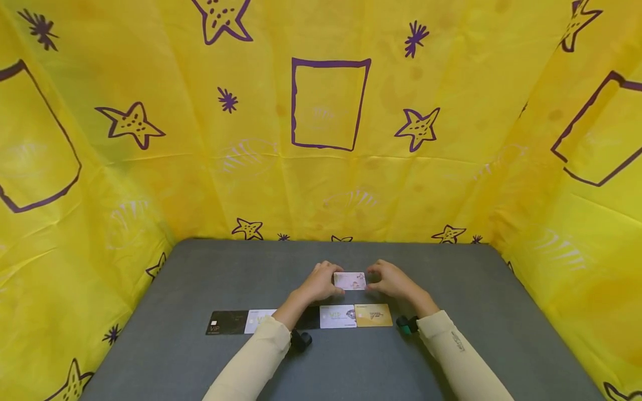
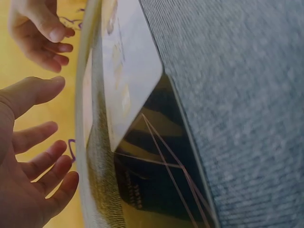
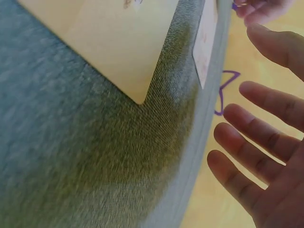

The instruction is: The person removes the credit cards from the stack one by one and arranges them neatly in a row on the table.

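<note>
A pale pink-white card [image 1: 350, 280] with small printed figures lies flat on the grey table, between the two hands. At its left end is my left hand [image 1: 321, 282], thumb and fingers spread apart; the left wrist view shows a gap between this hand [image 2: 35, 152] and the card [image 2: 87, 102]. On the other side, my right hand [image 1: 392, 279] has its fingers loosely extended, and in the right wrist view the hand [image 3: 270, 142] holds nothing. Nearer the person, a white VIP card [image 1: 337, 316] and a gold card [image 1: 373, 315] lie side by side.
The row continues leftward with a dark card [image 1: 309, 319] partly behind the left wrist, a silver-white card [image 1: 259, 317] and a black VIP card [image 1: 225, 323]. Yellow cloth [image 1: 331, 189] with purple drawings encloses the table [image 1: 351, 367] at back and sides.
</note>
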A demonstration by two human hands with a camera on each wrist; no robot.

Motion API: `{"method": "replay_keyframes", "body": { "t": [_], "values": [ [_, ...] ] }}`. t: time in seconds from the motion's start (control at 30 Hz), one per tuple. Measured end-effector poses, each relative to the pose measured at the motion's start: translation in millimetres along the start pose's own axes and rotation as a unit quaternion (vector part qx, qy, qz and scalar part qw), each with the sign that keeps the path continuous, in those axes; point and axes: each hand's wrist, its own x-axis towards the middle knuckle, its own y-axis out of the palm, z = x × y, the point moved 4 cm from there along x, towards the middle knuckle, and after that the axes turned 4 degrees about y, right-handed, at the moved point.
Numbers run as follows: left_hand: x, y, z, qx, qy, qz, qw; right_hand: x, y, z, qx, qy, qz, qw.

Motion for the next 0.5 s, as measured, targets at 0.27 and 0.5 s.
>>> {"method": "replay_keyframes", "body": {
  "t": [0.27, 0.5],
  "values": [
    [5.1, 2.3, 7.6, 0.006, -0.006, -0.005, 1.0000, 11.3, 7.8, 2.7, -0.014, -0.012, 0.008, 1.000],
    [12.0, 6.4, 13.7, 0.013, -0.018, -0.003, 0.9997, 20.8, 14.3, -0.2, -0.036, -0.010, 0.016, 0.999]
  ]
}}
